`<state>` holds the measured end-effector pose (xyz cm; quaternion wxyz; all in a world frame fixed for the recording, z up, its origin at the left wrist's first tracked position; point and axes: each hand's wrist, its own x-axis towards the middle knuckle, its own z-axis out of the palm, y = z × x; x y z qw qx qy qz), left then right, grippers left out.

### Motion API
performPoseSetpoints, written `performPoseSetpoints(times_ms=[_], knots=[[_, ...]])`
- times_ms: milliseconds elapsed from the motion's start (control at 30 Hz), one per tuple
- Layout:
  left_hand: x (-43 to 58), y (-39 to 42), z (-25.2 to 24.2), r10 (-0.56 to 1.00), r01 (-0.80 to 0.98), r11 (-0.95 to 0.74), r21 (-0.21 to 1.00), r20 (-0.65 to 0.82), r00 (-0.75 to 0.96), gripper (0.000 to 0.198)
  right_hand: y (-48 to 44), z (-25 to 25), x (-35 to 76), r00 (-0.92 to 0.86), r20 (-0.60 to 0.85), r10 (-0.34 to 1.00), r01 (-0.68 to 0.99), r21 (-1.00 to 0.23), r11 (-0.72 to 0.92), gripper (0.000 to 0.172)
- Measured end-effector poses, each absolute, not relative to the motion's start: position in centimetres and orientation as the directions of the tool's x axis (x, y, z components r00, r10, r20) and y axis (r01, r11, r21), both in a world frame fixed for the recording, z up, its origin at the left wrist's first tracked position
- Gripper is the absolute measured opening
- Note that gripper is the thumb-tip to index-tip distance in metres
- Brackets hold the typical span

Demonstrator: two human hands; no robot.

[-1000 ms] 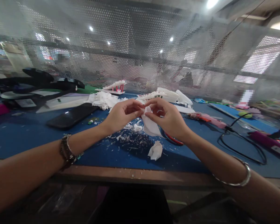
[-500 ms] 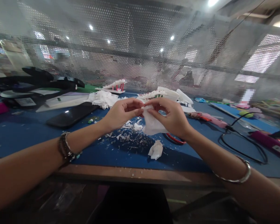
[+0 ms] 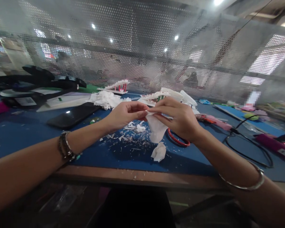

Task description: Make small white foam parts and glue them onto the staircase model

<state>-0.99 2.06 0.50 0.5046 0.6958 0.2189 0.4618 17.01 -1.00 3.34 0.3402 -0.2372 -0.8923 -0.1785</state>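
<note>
A thin white piece of tissue paper hangs from the fingertips of both hands above the blue tabletop. My left hand pinches its upper corner between thumb and fingers. My right hand is closed on the same edge, its fingertips meeting the left ones. Below the hanging tissue lies a crumpled white scrap. Small white shreds are strewn under the hands. A red ring-shaped thing rests under my right hand, partly covered by it.
A black phone and a white paper heap lie left. Behind stands a small white stair model with red posts. On the right are a pink-handled tool, a black cable and a magenta power strip. The wooden edge runs in front.
My right hand has turned and shifted slightly right, its fingers now straighter. The tissue hangs narrower and lower, and more of the red ring shows. My left hand has barely moved.
</note>
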Motion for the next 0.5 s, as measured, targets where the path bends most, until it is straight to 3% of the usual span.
performPoseSetpoints(times_ms=[233, 500], knots=[[-0.97, 1.82, 0.38, 0.773, -0.181, -0.366, 0.913, 0.406, 0.488, 0.006, -0.87, 3.14, 16.72, -0.63, 0.738, 0.241, 0.54, 0.194, 0.819, 0.011], [-0.77, 1.69, 0.3, 0.747, -0.188, -0.444, 0.876, 0.478, 0.463, 0.008, -0.68, 2.37, 16.2, -0.508, 0.745, 0.433, 0.552, -0.103, 0.827, 0.006]])
